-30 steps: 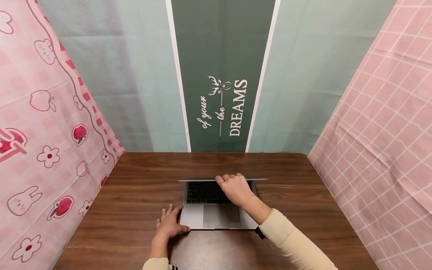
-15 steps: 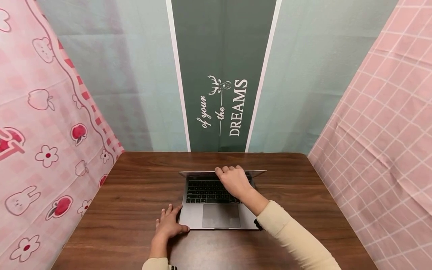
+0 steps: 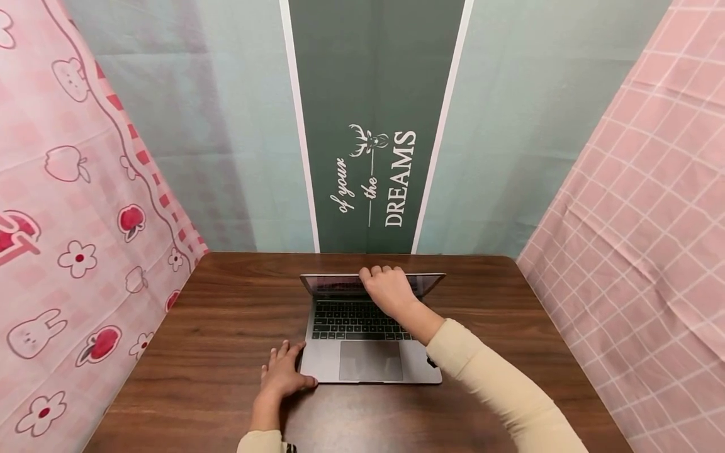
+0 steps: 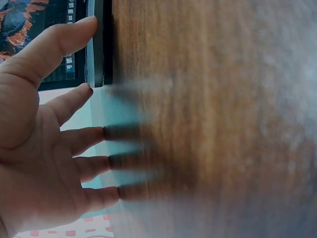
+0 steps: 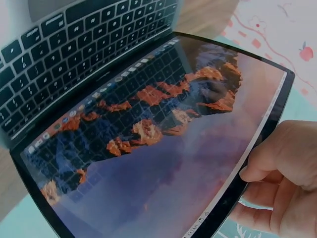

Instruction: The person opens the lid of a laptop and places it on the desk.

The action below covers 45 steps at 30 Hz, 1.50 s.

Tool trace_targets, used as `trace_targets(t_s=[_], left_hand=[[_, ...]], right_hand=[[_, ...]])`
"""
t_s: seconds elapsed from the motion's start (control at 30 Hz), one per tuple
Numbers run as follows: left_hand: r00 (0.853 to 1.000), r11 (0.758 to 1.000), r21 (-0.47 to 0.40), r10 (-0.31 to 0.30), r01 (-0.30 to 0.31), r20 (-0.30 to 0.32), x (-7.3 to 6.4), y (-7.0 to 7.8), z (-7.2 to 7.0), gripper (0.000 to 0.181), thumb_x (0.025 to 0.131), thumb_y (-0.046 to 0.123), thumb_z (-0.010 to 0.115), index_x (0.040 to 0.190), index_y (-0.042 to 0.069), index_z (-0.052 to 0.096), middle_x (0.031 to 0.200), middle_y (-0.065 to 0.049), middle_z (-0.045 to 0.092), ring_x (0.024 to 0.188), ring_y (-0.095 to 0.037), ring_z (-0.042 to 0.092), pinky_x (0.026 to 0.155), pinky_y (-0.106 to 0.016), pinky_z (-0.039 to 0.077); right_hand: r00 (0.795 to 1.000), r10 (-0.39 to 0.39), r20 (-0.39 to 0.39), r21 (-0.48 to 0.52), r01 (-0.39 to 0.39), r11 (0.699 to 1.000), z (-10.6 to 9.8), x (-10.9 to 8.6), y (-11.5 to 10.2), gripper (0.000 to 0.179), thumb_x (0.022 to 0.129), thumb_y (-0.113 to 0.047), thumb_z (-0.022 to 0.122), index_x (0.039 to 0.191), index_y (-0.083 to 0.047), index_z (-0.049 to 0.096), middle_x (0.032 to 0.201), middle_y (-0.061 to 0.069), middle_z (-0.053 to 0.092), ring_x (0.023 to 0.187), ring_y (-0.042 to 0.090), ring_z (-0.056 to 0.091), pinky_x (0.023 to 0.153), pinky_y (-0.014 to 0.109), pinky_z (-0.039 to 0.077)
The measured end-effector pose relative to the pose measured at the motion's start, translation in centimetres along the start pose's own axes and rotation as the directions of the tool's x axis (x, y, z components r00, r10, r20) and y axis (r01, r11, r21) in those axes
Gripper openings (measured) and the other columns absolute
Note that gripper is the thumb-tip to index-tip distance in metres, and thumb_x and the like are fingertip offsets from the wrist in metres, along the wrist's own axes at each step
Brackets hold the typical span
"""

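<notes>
A grey laptop (image 3: 370,362) lies on the wooden table, its lid tilted up past upright and its black keyboard (image 3: 351,319) showing. At the middle of the lid's top edge, my right hand (image 3: 391,290) grips it, thumb on the screen side and fingers behind. The lit screen (image 5: 163,129) carries a mountain wallpaper in the right wrist view, with the keys reflected in it. My left hand (image 3: 281,370) rests with spread fingers at the laptop's front left corner, the thumb at the front edge. In the left wrist view the left hand's fingertips (image 4: 113,192) touch the table.
The brown wooden table (image 3: 226,314) reaches back to a green wall cloth (image 3: 255,157) with printed lettering. A pink patterned cloth (image 3: 85,251) hangs at the left, and a pink checked cloth (image 3: 634,220) at the right.
My right hand has moved back and up with the lid, which has swung from low over the keyboard to a wider angle, baring the keys and screen. My left hand has stayed put.
</notes>
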<state>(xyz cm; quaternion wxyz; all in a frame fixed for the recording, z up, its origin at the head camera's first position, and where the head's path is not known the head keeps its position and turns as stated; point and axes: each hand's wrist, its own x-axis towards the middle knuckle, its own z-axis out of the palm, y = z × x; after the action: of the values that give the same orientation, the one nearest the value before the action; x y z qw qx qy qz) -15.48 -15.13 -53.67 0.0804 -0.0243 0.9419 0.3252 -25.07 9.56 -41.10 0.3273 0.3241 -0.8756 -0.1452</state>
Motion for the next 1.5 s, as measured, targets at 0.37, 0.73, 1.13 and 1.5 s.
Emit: trace_targets(t_s=[0.37,0.73,1.13,1.5], left_hand=[[1.0,1.0,0.011,-0.001,0.001,-0.005,0.1,-0.3,0.0,0.087,0.055,0.03,0.085,0.133,0.011,0.051,0.142,-0.029,0.028,0.13,-0.053,0.016,0.094,-0.071,0.014],[1.0,1.0,-0.011,0.026,-0.026,-0.013,0.2,0.3,0.0,0.086,0.056,0.028,0.085,0.132,0.01,0.052,0.142,-0.029,0.03,0.13,-0.053,0.017,0.094,-0.071,0.015],[1.0,1.0,0.002,0.013,-0.013,-0.013,0.1,-0.1,0.0,0.087,0.054,0.028,0.086,0.132,0.01,0.052,0.141,-0.03,0.03,0.129,-0.053,0.017,0.093,-0.072,0.015],[1.0,1.0,0.006,0.001,-0.001,-0.013,0.2,-0.2,0.2,0.088,0.053,0.029,0.087,0.131,0.01,0.053,0.141,-0.031,0.03,0.128,-0.054,0.018,0.093,-0.072,0.015]], right_hand=[[1.0,0.015,-0.002,-0.09,-0.015,0.996,0.9,1.5,0.7,0.014,0.09,-0.013,0.061,0.083,-0.007,0.049,0.063,0.004,0.047,0.048,0.015,0.034,0.043,0.027,0.024],[0.999,0.05,-0.009,-0.088,-0.051,0.995,2.3,2.0,2.0,0.019,0.089,-0.011,0.061,0.107,-0.005,0.059,0.089,0.012,0.059,0.069,0.026,0.057,0.048,0.034,0.044],[0.996,0.056,-0.068,-0.024,-0.058,0.998,4.2,3.2,2.8,0.031,0.087,-0.004,0.063,0.116,-0.009,0.054,0.092,0.012,0.06,0.068,0.028,0.057,0.056,0.038,0.046],[1.0,0.007,-0.013,-0.137,-0.009,0.991,5.5,3.9,3.5,0.037,0.088,-0.009,0.063,0.125,-0.008,0.056,0.103,0.016,0.06,0.09,0.032,0.06,0.076,0.045,0.051]])
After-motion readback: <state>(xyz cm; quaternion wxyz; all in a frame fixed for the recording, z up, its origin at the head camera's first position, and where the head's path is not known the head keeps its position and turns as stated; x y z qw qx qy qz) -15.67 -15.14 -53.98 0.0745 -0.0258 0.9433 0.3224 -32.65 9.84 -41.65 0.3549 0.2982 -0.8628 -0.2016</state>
